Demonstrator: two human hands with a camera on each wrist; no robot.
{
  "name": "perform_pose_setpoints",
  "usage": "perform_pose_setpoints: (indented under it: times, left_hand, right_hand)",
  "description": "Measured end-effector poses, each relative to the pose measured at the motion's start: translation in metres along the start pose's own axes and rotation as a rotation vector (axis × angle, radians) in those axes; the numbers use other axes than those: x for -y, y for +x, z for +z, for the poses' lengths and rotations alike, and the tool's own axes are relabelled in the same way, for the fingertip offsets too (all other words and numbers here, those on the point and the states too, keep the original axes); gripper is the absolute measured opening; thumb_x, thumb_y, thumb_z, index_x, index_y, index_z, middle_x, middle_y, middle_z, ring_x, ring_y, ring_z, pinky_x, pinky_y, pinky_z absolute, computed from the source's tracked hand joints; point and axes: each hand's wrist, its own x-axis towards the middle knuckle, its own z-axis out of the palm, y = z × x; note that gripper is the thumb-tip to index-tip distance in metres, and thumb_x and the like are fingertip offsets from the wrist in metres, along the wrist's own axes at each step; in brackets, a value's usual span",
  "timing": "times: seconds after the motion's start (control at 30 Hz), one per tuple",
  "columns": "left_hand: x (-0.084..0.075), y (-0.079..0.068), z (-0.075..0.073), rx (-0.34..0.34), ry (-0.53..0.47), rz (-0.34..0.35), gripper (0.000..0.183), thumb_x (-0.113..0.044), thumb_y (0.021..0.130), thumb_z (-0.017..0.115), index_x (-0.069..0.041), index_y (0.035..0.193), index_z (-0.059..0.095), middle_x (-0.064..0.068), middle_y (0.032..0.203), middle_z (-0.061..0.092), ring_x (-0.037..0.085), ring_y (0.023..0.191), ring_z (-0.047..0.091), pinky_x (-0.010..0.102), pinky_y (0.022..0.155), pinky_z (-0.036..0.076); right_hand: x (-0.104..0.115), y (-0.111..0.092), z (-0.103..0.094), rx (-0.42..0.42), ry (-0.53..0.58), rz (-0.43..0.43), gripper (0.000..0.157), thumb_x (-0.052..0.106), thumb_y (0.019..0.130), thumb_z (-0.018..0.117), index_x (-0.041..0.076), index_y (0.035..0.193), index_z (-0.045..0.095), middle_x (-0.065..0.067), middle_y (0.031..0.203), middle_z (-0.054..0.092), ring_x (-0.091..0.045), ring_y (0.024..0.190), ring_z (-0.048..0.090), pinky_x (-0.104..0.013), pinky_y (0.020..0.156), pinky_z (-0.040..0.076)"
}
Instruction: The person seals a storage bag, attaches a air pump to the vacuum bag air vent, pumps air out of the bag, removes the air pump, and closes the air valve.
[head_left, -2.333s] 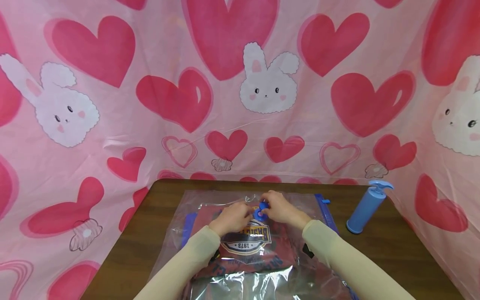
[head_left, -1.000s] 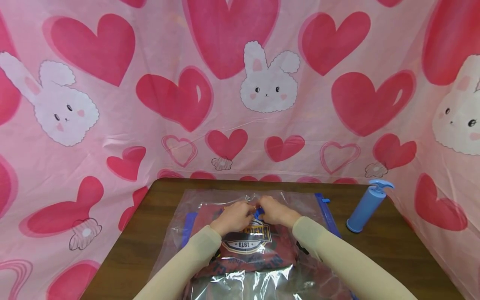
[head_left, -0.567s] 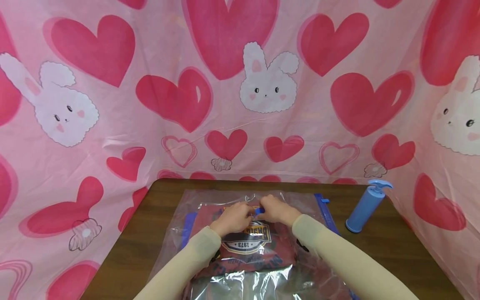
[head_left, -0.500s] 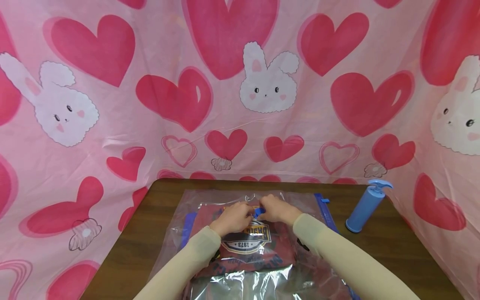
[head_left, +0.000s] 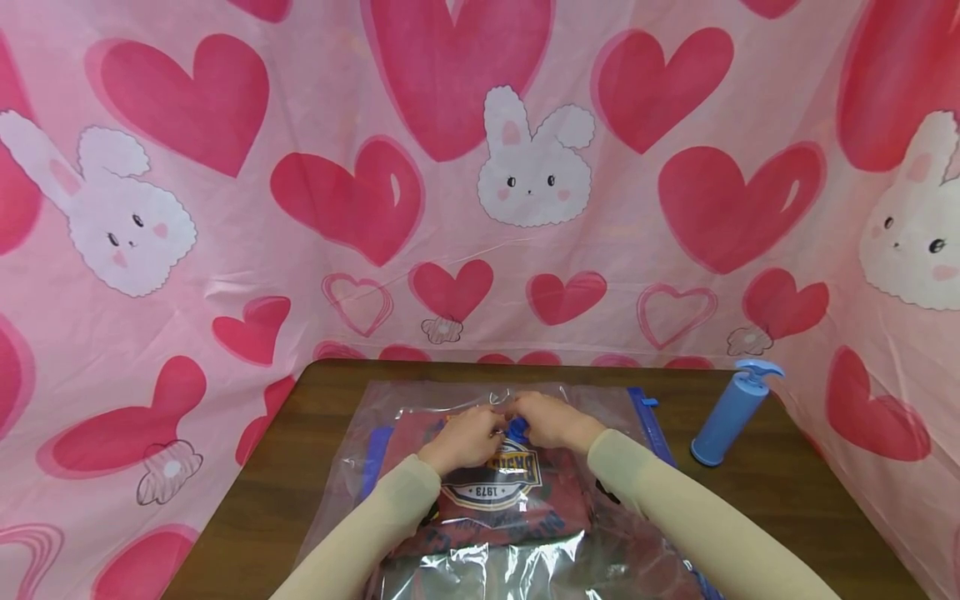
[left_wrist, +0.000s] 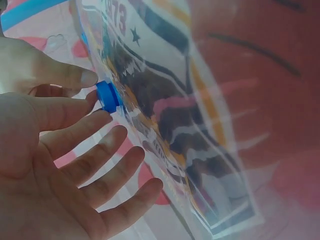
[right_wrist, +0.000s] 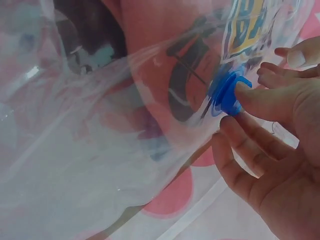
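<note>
A clear plastic vacuum storage bag (head_left: pixel 607 425) with a blue zip edge lies on the table, folded red printed clothing (head_left: pixel 555 500) inside. On its upper face sits a round blue valve cap (right_wrist: pixel 232 95). My right hand (head_left: pixel 547 419) pinches this cap, the thumb on its outer face and the index finger beneath, as the right wrist view shows. Close by on the cap's left is my left hand (head_left: pixel 467 435), its thumb and index finger loosely bent towards the cap and the other fingers spread. In the right wrist view a small gap separates them from it.
A light blue hand pump (head_left: pixel 729 421) stands tilted on the brown wooden table (head_left: pixel 787 492), right of the bag. A pink curtain (head_left: pixel 442 225) with hearts and rabbits hangs behind and at both sides.
The valve cap stood lifted in my right hand at first, with a pink centre showing below. It now sits lower over the valve, and my right hand has shifted slightly left. My left hand stays put.
</note>
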Motion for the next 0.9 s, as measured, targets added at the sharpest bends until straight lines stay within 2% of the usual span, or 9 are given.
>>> perform_pose_setpoints:
  times: [0.27,0.53,0.67,0.77,0.9]
  left_hand:
    - [0.001,-0.0007,-0.0003,0.0,0.003,0.004,0.029,-0.016,0.102,0.066,-0.014,0.129,0.077,0.007,0.132,0.069,0.024,0.12,0.065,0.048,0.097,0.056]
    - [-0.0005,-0.0012,-0.0001,0.0,0.024,0.02,0.023,-0.016,0.101,0.066,-0.014,0.12,0.079,0.008,0.122,0.07,0.023,0.105,0.066,0.044,0.089,0.057]
    - [-0.0007,-0.0008,-0.0004,-0.003,0.03,0.029,0.025,-0.015,0.1,0.066,-0.013,0.122,0.079,0.009,0.126,0.07,0.024,0.11,0.067,0.045,0.092,0.056]
    - [-0.0004,0.0,-0.0004,-0.005,0.031,0.039,0.025,-0.014,0.1,0.065,-0.014,0.121,0.079,0.006,0.121,0.071,0.022,0.107,0.067,0.043,0.09,0.056]
    - [0.0,-0.0013,-0.0001,-0.006,0.031,0.028,0.026,-0.013,0.099,0.066,-0.015,0.121,0.079,0.007,0.125,0.071,0.023,0.109,0.067,0.043,0.088,0.057]
  right_hand:
    - [0.0018,-0.0014,-0.0001,-0.003,-0.001,0.027,0.036,-0.002,0.084,0.085,0.013,0.117,0.08,-0.004,0.105,0.071,-0.024,0.099,0.069,-0.046,0.093,0.058]
    - [0.0039,0.0001,0.0036,-0.03,-0.006,0.071,0.016,0.013,0.089,0.086,0.009,0.101,0.076,-0.004,0.09,0.072,-0.021,0.083,0.07,-0.042,0.08,0.06]
    - [0.0021,0.002,0.005,-0.038,-0.027,0.088,0.018,0.021,0.091,0.086,0.009,0.099,0.074,0.0,0.084,0.071,-0.02,0.081,0.072,-0.038,0.075,0.06]
    - [-0.0016,0.002,0.0067,-0.05,-0.026,0.094,0.019,0.026,0.093,0.084,0.012,0.098,0.072,0.004,0.082,0.068,-0.016,0.077,0.068,-0.036,0.071,0.058]
    - [-0.0039,0.0001,0.0072,-0.055,-0.011,0.077,0.024,0.029,0.094,0.083,0.014,0.109,0.072,0.001,0.095,0.071,-0.018,0.087,0.07,-0.041,0.079,0.059]
